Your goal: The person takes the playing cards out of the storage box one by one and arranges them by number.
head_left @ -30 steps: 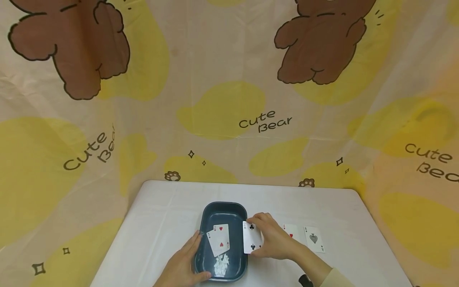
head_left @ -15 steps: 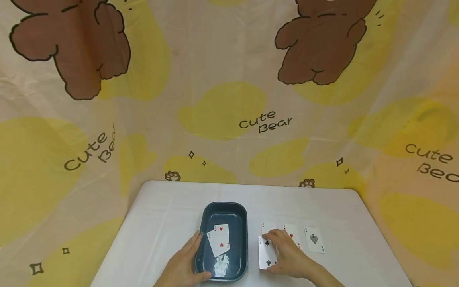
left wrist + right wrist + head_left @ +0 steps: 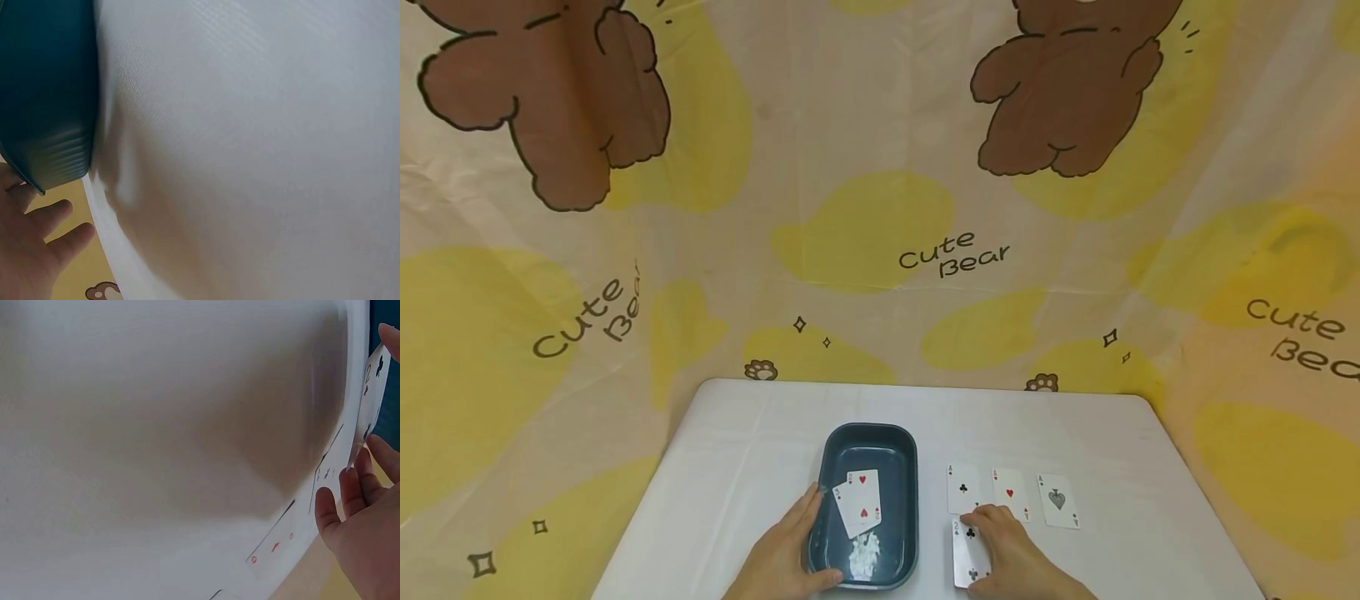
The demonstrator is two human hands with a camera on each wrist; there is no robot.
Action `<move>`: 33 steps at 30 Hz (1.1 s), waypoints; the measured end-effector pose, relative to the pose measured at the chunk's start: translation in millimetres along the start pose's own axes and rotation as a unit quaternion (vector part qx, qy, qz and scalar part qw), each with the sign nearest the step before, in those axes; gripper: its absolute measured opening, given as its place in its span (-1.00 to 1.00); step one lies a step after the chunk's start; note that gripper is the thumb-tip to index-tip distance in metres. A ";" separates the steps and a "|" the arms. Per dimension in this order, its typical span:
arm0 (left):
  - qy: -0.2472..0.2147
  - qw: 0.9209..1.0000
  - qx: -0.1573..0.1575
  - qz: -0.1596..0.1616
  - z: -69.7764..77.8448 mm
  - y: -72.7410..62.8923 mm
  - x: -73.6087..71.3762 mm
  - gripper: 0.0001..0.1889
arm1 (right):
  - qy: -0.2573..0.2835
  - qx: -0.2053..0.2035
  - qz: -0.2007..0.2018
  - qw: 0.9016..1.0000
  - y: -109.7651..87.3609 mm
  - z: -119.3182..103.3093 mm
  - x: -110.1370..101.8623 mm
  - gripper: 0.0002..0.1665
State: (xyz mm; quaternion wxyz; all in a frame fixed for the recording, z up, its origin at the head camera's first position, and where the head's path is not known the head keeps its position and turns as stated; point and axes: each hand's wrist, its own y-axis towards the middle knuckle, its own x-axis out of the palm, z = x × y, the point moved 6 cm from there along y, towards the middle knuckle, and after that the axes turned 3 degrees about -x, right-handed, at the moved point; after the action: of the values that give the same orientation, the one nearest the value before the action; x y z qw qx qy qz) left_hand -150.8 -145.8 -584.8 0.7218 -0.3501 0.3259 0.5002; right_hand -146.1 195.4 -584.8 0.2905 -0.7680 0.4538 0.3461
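In the head view, my right hand (image 3: pixel 1018 560) pinches a playing card, the two of clubs (image 3: pixel 967 554), by its top and bottom edges. The card is just below the ace of clubs (image 3: pixel 962 489); its right part is hidden by the hand. The right wrist view shows thumb and fingers at opposite ends of this two of clubs (image 3: pixel 373 394). My left hand (image 3: pixel 781 550) rests against the left side of a dark blue tray (image 3: pixel 916 500), its thumb at the near rim. Inside the tray lie a two of hearts (image 3: pixel 862 492) and another card (image 3: pixel 848 517) partly beneath it.
The ace of hearts (image 3: pixel 1009 492) and ace of spades (image 3: pixel 1057 500) lie right of the ace of clubs on the white table (image 3: pixel 760 433). A bear-print curtain (image 3: pixel 850 233) hangs behind the table's far edge. A whitish patch (image 3: pixel 863 557) shows on the tray's floor.
My right hand has carried the two of clubs from beside the tray's right rim to the right and nearer me, uncovering the ace of clubs. The left hand and tray stay put.
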 end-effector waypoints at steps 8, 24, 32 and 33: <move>-0.001 1.000 0.009 -0.003 -0.9 1.0 0.1 0.32 | 0.039 0.028 -0.012 0.999 0.1 9.7 11.1 0.02; -0.001 1.000 0.016 -0.005 0.0 1.9 -2.0 0.33 | 0.017 0.022 -0.007 1.000 5.5 10.0 16.1 0.01; 0.000 1.000 0.013 0.002 -0.5 1.4 0.8 0.33 | 0.010 0.029 -0.010 0.999 7.3 14.6 18.7 0.02; -0.001 1.000 0.012 0.003 -0.7 1.6 1.1 0.32 | 0.011 0.031 -0.011 0.999 7.4 15.2 18.7 0.02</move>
State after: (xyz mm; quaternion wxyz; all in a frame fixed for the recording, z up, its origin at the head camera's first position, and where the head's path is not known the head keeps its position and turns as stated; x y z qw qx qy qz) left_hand -152.1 -145.5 -586.3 0.7247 -0.3399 0.3325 0.4988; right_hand -150.3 194.5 -609.7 0.3127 -0.7676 0.4590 0.3200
